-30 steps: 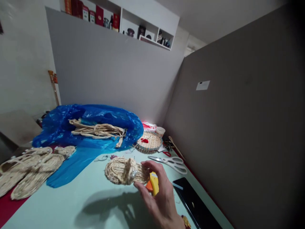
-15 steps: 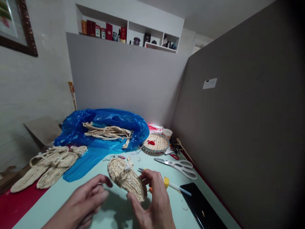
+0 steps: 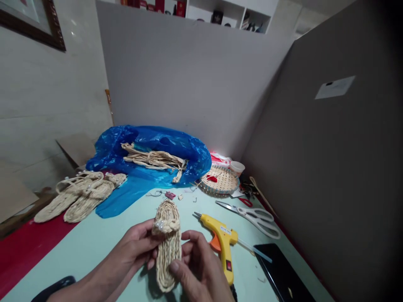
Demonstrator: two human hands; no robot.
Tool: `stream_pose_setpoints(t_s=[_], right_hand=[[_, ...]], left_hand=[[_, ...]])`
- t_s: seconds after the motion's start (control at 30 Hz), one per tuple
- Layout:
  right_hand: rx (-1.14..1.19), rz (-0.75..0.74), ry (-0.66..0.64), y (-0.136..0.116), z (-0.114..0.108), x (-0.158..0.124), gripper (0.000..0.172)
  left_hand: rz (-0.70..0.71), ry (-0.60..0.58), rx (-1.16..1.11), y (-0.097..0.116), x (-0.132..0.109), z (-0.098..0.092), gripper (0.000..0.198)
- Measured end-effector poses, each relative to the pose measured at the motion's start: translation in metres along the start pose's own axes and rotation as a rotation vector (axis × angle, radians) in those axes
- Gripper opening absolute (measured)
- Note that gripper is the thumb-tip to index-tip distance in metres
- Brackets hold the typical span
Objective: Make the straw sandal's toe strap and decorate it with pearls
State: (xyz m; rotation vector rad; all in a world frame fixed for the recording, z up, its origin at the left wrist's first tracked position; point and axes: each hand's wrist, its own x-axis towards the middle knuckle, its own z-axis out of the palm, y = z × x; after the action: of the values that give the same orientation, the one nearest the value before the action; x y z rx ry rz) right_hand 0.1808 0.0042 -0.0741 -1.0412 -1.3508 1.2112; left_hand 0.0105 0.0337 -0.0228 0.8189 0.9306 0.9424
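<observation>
A small woven straw sandal point(image 3: 169, 260) with a braided strap and shiny beads is held upright, toe away from me, above the pale green tabletop. My left hand point(image 3: 140, 245) grips its left edge beside the strap. On the lower right side, my right hand point(image 3: 198, 266) holds the sole, thumb on top and fingers behind. Just right of that hand lies a yellow hot glue gun point(image 3: 223, 239) with an orange trigger and a clear glue stick in its back. White-handled scissors point(image 3: 252, 216) rest beyond it.
Larger straw sandals point(image 3: 90, 197) lie at the left. Behind, a blue plastic bag point(image 3: 160, 138) holds a straw bundle point(image 3: 154, 159). A round woven basket point(image 3: 220, 180) and a paper cup point(image 3: 237, 167) stand near the back right. A black flat object point(image 3: 280, 272) lies front right, beside the grey partition point(image 3: 330, 167).
The sandal has turned from slanted to upright. My left hand has moved in and taken hold of it. The glue gun shows fully now, and the view has tilted down.
</observation>
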Motion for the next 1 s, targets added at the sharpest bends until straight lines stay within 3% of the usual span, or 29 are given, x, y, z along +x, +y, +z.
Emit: stream_pose_setpoints(t_s=[0.13,0.33,0.67,0.83,1.0], right_hand=[[0.279,0.134,-0.155,-0.004,0.001,-0.001,0.046],[0.322,0.23,-0.142,-0.011,0.001,-0.003,0.049],[0.261,0.116,-0.105,-0.004,0.009,-0.01,0.051],[0.026,0.036,-0.087,-0.017,0.004,-0.01,0.04],[-0.434,-0.175,0.168,-0.043,-0.009,-0.012,0.014]], left_hand=[[-0.084,-0.024,-0.088,-0.005,-0.001,0.0,0.031],[-0.089,-0.022,-0.148,-0.004,-0.004,0.003,0.03],[0.039,-0.055,-0.035,-0.005,-0.009,0.004,0.032],[0.034,-0.057,0.016,-0.006,-0.009,0.001,0.032],[0.082,0.011,0.145,-0.007,-0.012,-0.002,0.036]])
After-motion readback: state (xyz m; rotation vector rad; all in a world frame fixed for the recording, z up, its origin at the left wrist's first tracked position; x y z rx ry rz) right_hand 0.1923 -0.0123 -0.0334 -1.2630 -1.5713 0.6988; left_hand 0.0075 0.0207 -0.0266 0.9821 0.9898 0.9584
